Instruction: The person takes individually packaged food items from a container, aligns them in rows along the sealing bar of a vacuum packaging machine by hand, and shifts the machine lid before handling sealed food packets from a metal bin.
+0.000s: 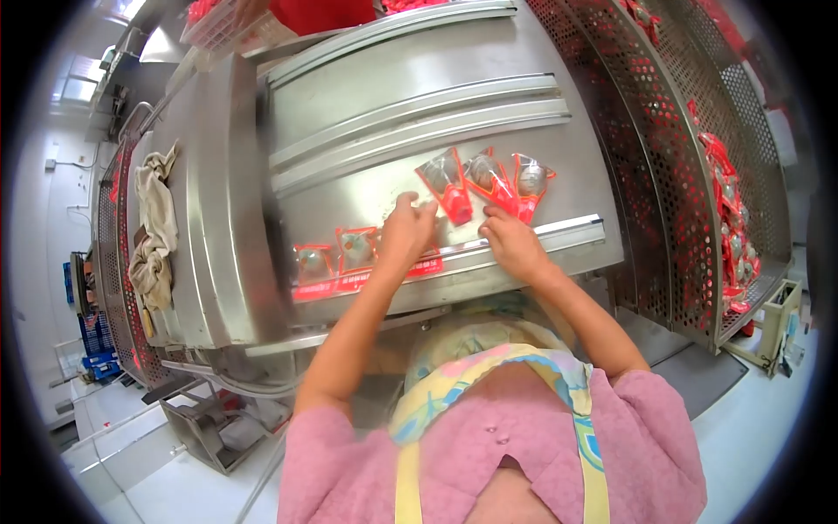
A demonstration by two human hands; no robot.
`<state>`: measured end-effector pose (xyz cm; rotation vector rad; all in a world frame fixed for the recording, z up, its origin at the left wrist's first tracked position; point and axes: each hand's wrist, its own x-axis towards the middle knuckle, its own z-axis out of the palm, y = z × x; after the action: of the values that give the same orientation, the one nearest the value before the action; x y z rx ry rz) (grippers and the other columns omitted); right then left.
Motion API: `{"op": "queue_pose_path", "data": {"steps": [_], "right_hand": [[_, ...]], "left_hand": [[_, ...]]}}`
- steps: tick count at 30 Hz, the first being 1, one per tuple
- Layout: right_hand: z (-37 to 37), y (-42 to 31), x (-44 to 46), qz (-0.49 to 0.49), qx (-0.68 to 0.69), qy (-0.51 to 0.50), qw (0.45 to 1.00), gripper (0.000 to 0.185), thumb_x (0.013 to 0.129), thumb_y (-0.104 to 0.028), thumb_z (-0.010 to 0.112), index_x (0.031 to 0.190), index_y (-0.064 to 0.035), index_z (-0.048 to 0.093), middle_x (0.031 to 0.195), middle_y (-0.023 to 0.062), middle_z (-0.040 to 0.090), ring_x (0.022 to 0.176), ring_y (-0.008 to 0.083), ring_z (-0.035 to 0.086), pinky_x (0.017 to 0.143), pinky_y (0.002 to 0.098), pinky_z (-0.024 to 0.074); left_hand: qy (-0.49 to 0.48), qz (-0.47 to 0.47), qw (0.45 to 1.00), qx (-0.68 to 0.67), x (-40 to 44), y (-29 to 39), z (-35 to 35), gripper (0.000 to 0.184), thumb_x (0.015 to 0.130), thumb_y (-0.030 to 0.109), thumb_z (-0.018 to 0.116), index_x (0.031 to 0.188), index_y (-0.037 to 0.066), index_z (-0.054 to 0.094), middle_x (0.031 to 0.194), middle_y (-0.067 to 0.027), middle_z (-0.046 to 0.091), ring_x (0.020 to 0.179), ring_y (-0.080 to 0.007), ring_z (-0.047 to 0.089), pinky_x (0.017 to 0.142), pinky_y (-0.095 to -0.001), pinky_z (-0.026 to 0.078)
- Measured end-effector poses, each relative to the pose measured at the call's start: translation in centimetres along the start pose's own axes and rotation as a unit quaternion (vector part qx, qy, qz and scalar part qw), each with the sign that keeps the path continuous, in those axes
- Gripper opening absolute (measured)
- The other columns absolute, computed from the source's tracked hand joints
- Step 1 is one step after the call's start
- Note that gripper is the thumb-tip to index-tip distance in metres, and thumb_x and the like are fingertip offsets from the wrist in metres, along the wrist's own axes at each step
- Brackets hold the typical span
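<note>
My left hand is over the front sealing bar, its thumb and forefinger apart with nothing visible between them. Beneath it, a clear-and-red plastic pouch is mostly hidden. Two more filled pouches, a left one and its neighbour, lie along the bar with their printed red ends over it. My right hand has its fingers bent at the red end of a middle pouch, seemingly pinching it. On either side of that one lie another pouch and a right-hand pouch, each with a roundish greyish-brown item inside.
A steel machine bed carries a second metal bar across its middle. At left a beige cloth lies on the steel housing. Perforated metal racks with red packs stand at right. A person in red is opposite.
</note>
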<state>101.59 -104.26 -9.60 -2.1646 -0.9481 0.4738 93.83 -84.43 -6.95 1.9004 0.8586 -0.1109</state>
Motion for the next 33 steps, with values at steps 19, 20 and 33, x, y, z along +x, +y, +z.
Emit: {"op": "queue_pose_path", "data": {"steps": [19,20,33], "right_hand": [[-2.0,3.9,5.5,0.183,0.321,-0.140,0.919,0.022,0.080,-0.026,0.072,0.077,-0.0060,0.063,0.064,-0.0005,0.056,0.056,0.0069,0.049,0.052,0.0209,0.0380],[-1.6,4.2,5.4,0.132,0.277,-0.095,0.947,0.021,0.078,-0.024,0.072,0.077,-0.0051,0.063,0.067,0.0025,0.058,0.060,0.0105,0.052,0.056,0.0241,0.0409],[-2.6,5.5,4.0,0.099,0.034,-0.184,0.977,0.016,0.073,-0.016,0.071,0.079,-0.0030,0.065,0.070,0.0109,0.064,0.068,0.0208,0.064,0.063,0.0332,0.0485]], "left_hand": [[-0.037,0.043,0.995,0.087,0.2,-0.8,2.6,0.038,0.069,0.017,0.076,0.096,0.001,0.055,0.064,-0.0078,0.062,0.057,-0.0226,0.060,0.051,-0.0353,0.044],[-0.010,0.063,0.986,0.152,-0.1,-0.2,2.6,0.041,0.070,0.017,0.076,0.101,0.001,0.054,0.066,-0.0082,0.063,0.059,-0.0232,0.062,0.053,-0.0358,0.045],[0.019,0.158,0.922,0.354,-0.5,-0.4,4.5,0.060,0.070,0.017,0.074,0.120,0.005,0.042,0.070,-0.0170,0.063,0.066,-0.0366,0.062,0.059,-0.0456,0.047]]}}
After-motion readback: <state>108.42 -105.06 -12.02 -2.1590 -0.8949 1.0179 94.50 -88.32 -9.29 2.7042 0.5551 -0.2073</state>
